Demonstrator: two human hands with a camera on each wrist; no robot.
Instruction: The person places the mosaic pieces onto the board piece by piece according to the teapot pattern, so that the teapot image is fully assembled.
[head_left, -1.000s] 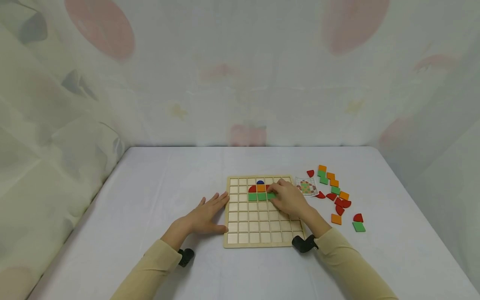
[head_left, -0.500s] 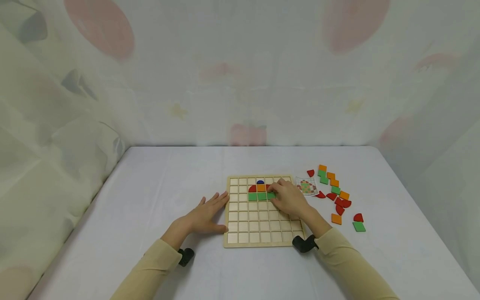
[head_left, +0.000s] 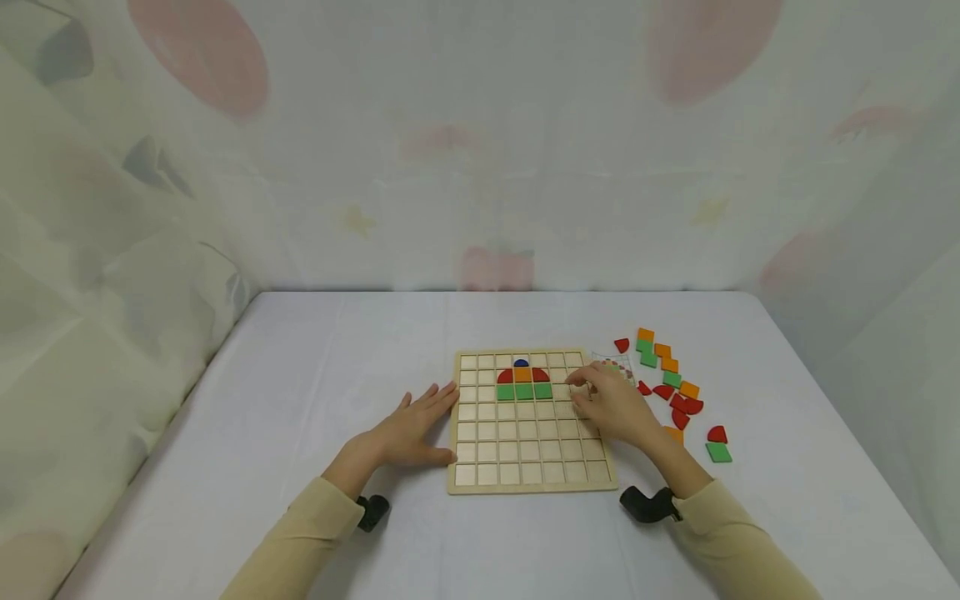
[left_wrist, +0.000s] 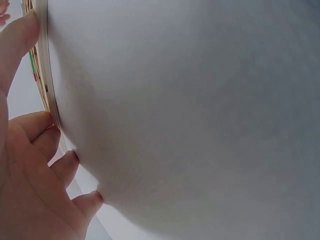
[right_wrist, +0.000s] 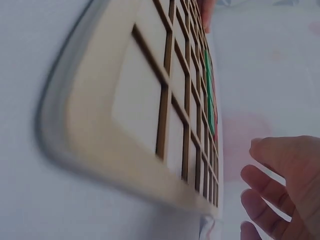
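A wooden grid board (head_left: 529, 489) lies on the white table. In its upper cells are a blue rounded piece (head_left: 521, 363), an orange square (head_left: 522, 375) between two red quarter-circles (head_left: 541, 376), and a row of green squares (head_left: 523, 391) below them. My left hand (head_left: 411, 433) rests beside the board with fingers spread, its thumb and fingertips touching the left edge; the left wrist view shows this contact too. Over the board's right side hovers my right hand (head_left: 617, 406), fingers loosely bent and apart. Nothing shows between them in the right wrist view.
A printed pattern card (head_left: 619, 362) lies right of the board, partly covered by my right hand. Beyond it are scattered loose orange squares (head_left: 689, 389), green squares (head_left: 718, 452) and red quarter-circles (head_left: 663, 391). A patterned cloth (head_left: 480, 167) hangs behind the table.
My right hand has lifted off the green square at the right end of the row and moved right, uncovering that square and the red quarter-circle above. My left hand stays put.
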